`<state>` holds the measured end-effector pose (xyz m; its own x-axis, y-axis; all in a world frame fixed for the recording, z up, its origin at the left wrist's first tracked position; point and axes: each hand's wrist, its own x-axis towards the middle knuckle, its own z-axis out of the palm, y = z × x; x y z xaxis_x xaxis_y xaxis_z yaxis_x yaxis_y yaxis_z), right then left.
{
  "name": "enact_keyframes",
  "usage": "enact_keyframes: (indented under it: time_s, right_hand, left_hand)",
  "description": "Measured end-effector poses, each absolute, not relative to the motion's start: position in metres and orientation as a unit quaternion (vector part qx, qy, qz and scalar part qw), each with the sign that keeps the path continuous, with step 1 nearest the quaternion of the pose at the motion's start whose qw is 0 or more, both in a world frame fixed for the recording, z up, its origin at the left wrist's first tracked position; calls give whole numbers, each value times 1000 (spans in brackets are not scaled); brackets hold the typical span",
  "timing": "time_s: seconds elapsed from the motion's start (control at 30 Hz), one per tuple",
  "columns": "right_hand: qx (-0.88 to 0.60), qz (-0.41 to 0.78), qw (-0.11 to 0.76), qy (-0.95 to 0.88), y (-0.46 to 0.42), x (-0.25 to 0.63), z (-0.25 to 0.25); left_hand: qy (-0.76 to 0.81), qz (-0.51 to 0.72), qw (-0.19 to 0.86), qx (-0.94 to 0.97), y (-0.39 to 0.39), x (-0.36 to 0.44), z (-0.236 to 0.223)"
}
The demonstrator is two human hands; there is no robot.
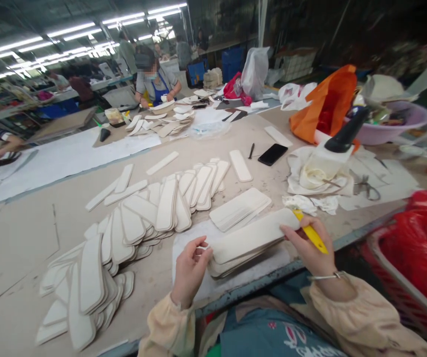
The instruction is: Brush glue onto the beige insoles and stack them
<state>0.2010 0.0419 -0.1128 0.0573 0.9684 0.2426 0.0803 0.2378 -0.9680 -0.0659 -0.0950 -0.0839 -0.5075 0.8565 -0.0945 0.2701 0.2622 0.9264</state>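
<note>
A stack of long white padded strips with rounded ends (250, 240) lies in front of me at the table edge. At its left end is my left hand (193, 265), fingers loosely curled and apart, the thumb close against the strips. My right hand (313, 243) is closed around a yellow-handled tool (312, 233), whose working end is hidden. Its thumb and fingertips also touch the right end of the top strip. Just behind lies another small stack of strips (239, 208). A large overlapping spread of similar strips (135, 223) covers the table to the left.
A black phone (273, 154), a white container with a black-handled brush (327, 161) and scissors (367, 188) lie to the right. Behind them stand an orange bag (327, 106) and a pink basin (392, 124). A red-bagged crate (388, 267) is beside me. A co-worker (157, 84) sits across.
</note>
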Motion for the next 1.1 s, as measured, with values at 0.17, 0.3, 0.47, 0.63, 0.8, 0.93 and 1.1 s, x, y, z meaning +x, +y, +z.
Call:
enact_keyframes:
  time_s: [0.17,0.3,0.47,0.63,0.8,0.93,1.1]
  right_hand:
    - [-491,415,503,-577,43,198,-118]
    - [-500,395,503,-584,46,196,-116]
    - [-514,367,487,-603,47,196,-116]
    - [-514,367,474,-613,47,197,-121]
    - [-519,367,464,-617,45,197,-121]
    - [-520,336,462,-636,45,197,-121]
    - [-529,302,455,-650,46,198,-123]
  left_hand:
    - [766,430,230,418,-118,-88,-93]
    - [735,414,170,509,-132,-87,-96]
    - [696,386,101,597,-140,-76,-99]
    - [664,362,76,650,-140,-71,-104]
    - [651,334,72,678,-139,-71,-106]
    - [649,326,61,685,-138,-69,-106]
    - [646,299,47,701,-136,-68,-106]
